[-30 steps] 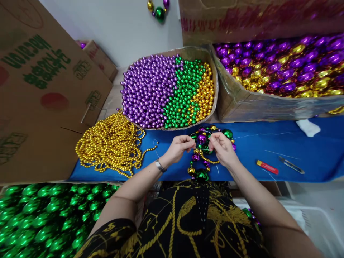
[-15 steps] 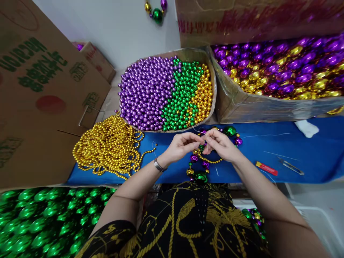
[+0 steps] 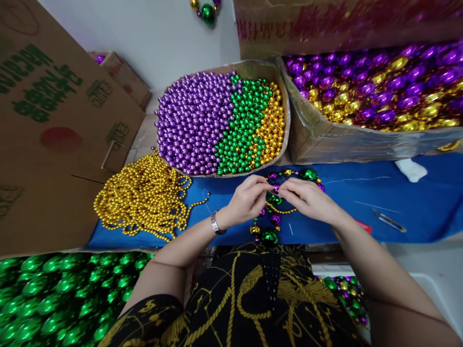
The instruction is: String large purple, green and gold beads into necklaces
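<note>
A bead necklace (image 3: pixel 272 230) of green, purple and gold balls lies on the blue cloth (image 3: pixel 361 202) in front of me. My left hand (image 3: pixel 248 200) and my right hand (image 3: pixel 307 197) meet fingertip to fingertip over its upper part. Both are pinched closed on the necklace or its thin string; the exact spot is hidden by the fingers. A watch is on my left wrist.
A cardboard tray (image 3: pixel 285 96) of purple, green and gold beads stands behind the hands. Gold bead strands (image 3: pixel 144 197) lie heaped at left. A box (image 3: pixel 361 140) of larger purple and gold balls is at right, green balls (image 3: pixel 54 299) at lower left. Snips (image 3: pixel 388 220) lie on the cloth.
My hands have drawn together from a small gap to touching over the necklace. My right forearm now covers most of the red object on the cloth.
</note>
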Tool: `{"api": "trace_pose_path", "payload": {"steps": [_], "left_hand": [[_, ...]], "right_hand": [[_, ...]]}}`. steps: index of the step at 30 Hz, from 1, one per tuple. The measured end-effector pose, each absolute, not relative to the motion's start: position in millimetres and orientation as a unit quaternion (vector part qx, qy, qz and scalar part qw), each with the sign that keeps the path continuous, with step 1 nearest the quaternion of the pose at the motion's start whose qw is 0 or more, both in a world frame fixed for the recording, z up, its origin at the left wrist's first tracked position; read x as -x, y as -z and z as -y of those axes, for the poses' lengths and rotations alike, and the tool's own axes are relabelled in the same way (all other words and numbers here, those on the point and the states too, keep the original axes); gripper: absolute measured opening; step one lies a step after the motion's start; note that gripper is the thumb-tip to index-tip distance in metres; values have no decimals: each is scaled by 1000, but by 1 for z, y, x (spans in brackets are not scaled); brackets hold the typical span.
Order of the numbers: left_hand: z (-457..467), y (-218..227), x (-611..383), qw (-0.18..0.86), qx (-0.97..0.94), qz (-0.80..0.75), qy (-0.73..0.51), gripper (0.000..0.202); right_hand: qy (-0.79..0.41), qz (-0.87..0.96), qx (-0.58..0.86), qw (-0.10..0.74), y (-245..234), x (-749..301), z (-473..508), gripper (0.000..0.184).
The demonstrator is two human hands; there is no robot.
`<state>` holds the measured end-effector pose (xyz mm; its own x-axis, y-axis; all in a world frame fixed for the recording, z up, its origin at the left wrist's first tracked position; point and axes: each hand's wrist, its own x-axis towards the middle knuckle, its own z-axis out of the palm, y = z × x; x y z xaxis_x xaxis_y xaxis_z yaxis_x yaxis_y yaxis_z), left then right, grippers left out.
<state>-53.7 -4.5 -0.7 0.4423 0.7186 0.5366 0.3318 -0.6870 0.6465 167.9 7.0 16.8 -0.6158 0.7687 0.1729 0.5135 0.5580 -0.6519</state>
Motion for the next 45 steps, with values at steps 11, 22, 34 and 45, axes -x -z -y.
{"api": "trace_pose_path", "payload": {"steps": [11, 22, 34, 45], "left_hand": [[-3, -2, 70, 546, -603, -330, -479, 22], [-3, 5, 37, 747, -229, -236, -578, 33], [3, 24, 54, 753, -320, -329, -472, 40], [-10, -2, 43, 701, -541, -330, -327, 26]], "right_hand": [[-340, 776, 433, 308, -18, -195, -6, 22], [-681, 283, 302, 605, 13, -157, 12, 30], [-523, 553, 437, 479, 31, -186, 19, 28], [-102, 871, 315, 364, -9, -153, -43, 20]]}}
